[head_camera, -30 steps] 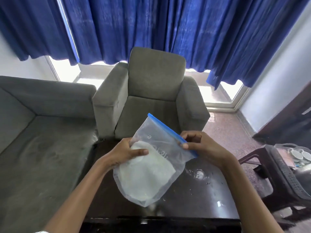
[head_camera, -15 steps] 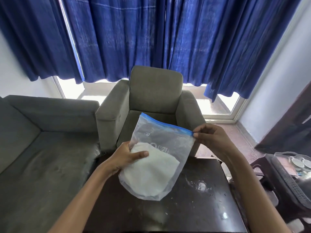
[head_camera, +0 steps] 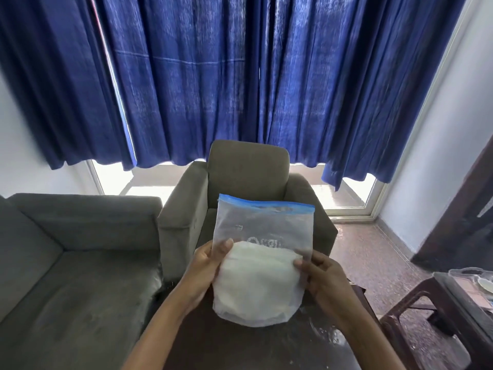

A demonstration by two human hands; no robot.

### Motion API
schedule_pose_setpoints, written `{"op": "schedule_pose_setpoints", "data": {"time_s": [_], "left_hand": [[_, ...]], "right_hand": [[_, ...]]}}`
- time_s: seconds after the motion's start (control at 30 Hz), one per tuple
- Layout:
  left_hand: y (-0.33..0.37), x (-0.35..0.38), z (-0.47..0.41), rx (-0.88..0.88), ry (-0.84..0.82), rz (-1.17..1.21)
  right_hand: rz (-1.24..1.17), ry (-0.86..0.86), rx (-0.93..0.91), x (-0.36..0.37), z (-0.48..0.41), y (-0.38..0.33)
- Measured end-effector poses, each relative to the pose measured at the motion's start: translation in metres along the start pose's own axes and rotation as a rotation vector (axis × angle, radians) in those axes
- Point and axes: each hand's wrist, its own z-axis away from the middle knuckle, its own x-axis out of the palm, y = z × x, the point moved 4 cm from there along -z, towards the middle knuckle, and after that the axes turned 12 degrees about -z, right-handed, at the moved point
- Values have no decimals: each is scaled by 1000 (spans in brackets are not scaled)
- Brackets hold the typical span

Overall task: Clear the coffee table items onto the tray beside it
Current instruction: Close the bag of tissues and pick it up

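While both hands grip it from either side, a clear zip bag (head_camera: 262, 252) with a blue seal strip stands upright above the dark coffee table (head_camera: 266, 348), white contents filling its lower half. The left hand (head_camera: 205, 268) curls around the bag's left edge, thumb pressed on the front. The right hand (head_camera: 322, 276) clasps the right edge, fingers wrapped behind. Off to the right, partly cut off, a tray (head_camera: 469, 279) sits on a brown stool (head_camera: 416, 311). Beyond the table stand a grey armchair (head_camera: 248, 166), a grey sofa (head_camera: 66, 249) and blue curtains (head_camera: 240, 76).
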Motion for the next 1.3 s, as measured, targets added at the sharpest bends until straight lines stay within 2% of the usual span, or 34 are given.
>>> {"op": "schedule_pose_setpoints", "data": {"time_s": [0.17,0.23,0.3,0.43,0.6,0.77,0.83,0.93,1.07,1.23,1.3], "left_hand": [[12,-11,-5,-85,-139,158],[15,-10,-6,-75,-208,93],[13,-11,-10,-64,-173,12],[7,-11,-21,8,-51,75],[7,-14,-23,99,-16,59],[5,-13,-27,149,132,-161],[7,-11,-28,191,132,-233],[8,-11,-28,148,53,-260],[14,-16,-27,162,35,-373],[19,-13,-21,218,285,-646],[17,-14,-22,185,330,-721]], "right_hand": [[72,16,-92,13,-12,-19],[25,22,-128,16,-17,-26],[-33,5,-149,18,-21,-31],[-68,-111,-68,24,-21,-28],[68,-5,-174,16,-20,-25],[177,82,-329,16,-21,-26],[205,55,-336,16,-22,-26],[241,-9,-294,14,-24,-29],[460,28,-321,15,-25,-35],[817,212,-514,17,-24,-35],[918,238,-541,17,-24,-32]]}}
